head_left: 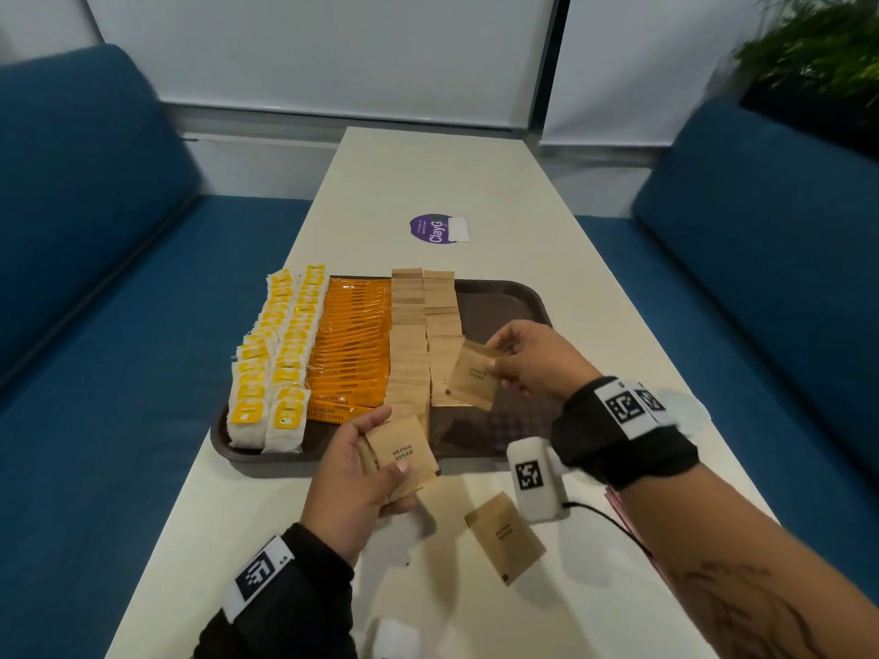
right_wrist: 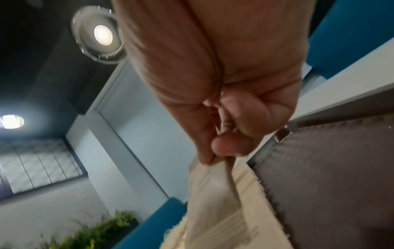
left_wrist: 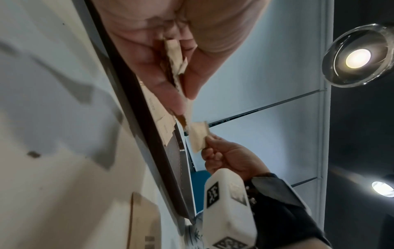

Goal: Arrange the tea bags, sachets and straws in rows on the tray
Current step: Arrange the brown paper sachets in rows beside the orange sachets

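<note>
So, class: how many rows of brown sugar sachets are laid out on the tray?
2. One row lies beside the orange coffee sachets; the second lies to its right, toward the bare part of the tray.

A tray (head_left: 504, 302) sits on the surface (head_left: 428, 183). On it, rows run near to far: tea bags (head_left: 273, 354) at the left, coffee sachets (head_left: 352, 344) just right of them, then sugar sachets (head_left: 423, 325). The tray's right part is bare. One loose sachet (head_left: 504, 535) lies on the surface near of the tray. A sticker (head_left: 430, 229) lies beyond the tray's far edge.
</note>
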The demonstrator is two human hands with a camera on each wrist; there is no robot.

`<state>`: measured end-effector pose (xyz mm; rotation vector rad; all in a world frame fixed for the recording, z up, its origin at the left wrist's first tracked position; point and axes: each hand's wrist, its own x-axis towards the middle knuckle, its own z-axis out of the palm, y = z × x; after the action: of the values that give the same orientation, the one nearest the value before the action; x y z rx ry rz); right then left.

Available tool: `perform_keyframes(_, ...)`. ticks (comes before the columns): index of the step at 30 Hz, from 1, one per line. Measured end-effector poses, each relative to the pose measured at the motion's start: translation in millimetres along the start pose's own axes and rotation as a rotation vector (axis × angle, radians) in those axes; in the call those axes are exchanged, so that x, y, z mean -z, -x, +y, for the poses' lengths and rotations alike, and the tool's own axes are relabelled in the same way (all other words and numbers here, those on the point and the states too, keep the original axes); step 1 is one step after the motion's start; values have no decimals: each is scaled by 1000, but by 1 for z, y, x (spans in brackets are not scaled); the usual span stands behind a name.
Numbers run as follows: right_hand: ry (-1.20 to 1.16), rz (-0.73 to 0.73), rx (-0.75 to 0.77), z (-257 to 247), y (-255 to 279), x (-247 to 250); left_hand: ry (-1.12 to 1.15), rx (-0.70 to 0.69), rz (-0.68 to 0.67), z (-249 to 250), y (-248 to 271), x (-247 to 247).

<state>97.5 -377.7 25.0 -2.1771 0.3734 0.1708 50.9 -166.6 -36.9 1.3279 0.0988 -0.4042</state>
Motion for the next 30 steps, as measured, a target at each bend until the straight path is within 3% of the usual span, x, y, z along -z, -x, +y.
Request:
perform_keyframes(5,120,-192,-156,-3,-33,-13,8,12,17,2,-3,6)
perform_keyframes(13,258,-223,-235,-9,-67,-28,15,49,22,0,-11,13)
perform_keyframes(18,167,-243,-320,-10,-73,-34,21,54,20,-1,-12,11)
perform_keyframes(24,196,-202,-274,-14,-69,-27,6,78,33,1,-12,8)
perform_keyframes(27,169,-143,-145,-20,-53,-17,5,106,37,3,-12,6)
perform_keyframes(30,99,-174,-27,-22,-23,-11,14,105,20,5,-10,3)
